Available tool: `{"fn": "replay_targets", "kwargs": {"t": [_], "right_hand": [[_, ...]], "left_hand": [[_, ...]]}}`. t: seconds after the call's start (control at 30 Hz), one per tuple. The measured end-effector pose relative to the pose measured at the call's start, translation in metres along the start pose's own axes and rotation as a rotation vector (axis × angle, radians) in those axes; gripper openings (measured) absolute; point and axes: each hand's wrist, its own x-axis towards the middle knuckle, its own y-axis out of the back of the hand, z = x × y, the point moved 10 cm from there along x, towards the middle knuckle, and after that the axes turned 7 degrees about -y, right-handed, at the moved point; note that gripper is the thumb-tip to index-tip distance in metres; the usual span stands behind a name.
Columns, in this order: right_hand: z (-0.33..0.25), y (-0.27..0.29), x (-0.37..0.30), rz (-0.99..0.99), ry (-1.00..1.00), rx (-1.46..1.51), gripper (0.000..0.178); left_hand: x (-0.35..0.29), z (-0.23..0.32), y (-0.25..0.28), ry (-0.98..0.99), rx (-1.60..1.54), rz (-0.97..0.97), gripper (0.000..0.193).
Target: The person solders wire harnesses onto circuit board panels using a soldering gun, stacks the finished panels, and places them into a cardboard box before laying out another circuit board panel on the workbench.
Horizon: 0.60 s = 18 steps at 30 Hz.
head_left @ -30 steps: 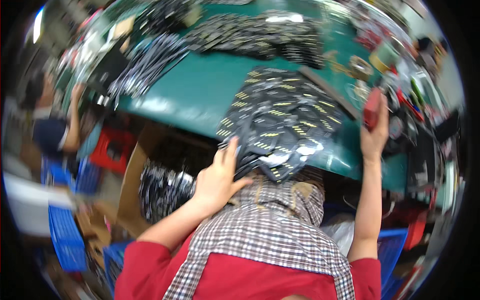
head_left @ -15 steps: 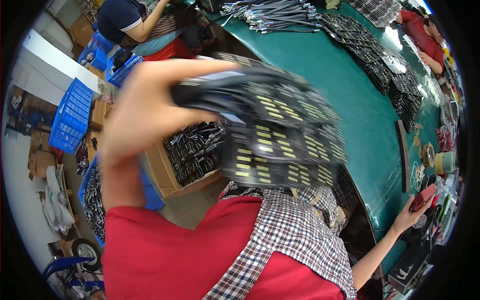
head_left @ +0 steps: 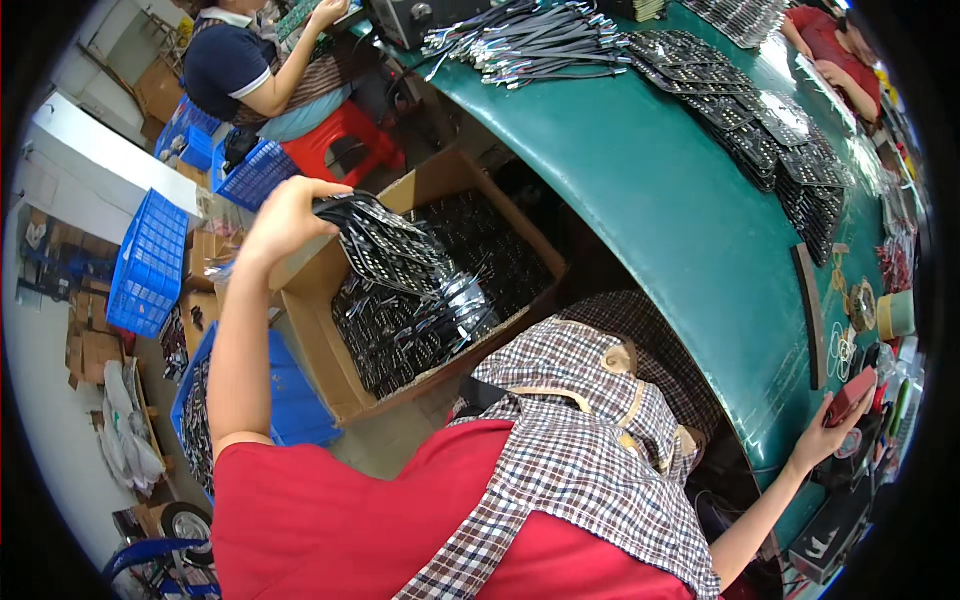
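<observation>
At the left, my left hand point(head_left: 290, 225) is closed round the cable end of a bundle of black circuit boards with black cables point(head_left: 385, 240). The bundle hangs tilted over an open cardboard box point(head_left: 345, 385), its lower end among the boards inside; I cannot tell whether it rests on them. Similar black boards point(head_left: 480, 250) with rows of pale marks fill the box. Over at the table's right edge, my right hand point(head_left: 832, 425) grips a small red block-shaped object point(head_left: 850, 393), whose kind I cannot make out.
The green table point(head_left: 650, 230) carries a pile of black cables point(head_left: 535, 42) and overlapping stacks of black boards point(head_left: 740, 125). A dark bar point(head_left: 808, 315) lies near tape rolls point(head_left: 895, 315). Blue crates point(head_left: 148, 262) stand at the left. Two people sit farther off.
My left hand has carried the bundle away from in front of me, farther off and down over the cardboard box. My right hand stays at the table edge with the red object.
</observation>
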Motion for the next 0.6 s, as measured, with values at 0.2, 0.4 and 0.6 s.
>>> {"fn": "replay_targets", "kwargs": {"t": [0.2,0.4,0.6], "right_hand": [[0.01,-0.005,0.0,-0.029,-0.039,0.009,0.056],[0.011,-0.011,0.001,-0.065,-0.105,0.02,0.062],[0.0,-0.018,-0.002,-0.104,-0.041,-0.04,0.063]], "left_hand": [[0.024,-0.052,-0.092,-0.044,0.064,0.168,0.058],[0.006,-0.134,-0.216,0.228,0.8,-0.275,0.089],[0.024,-0.081,-0.274,-0.228,0.649,-0.281,0.08]]}}
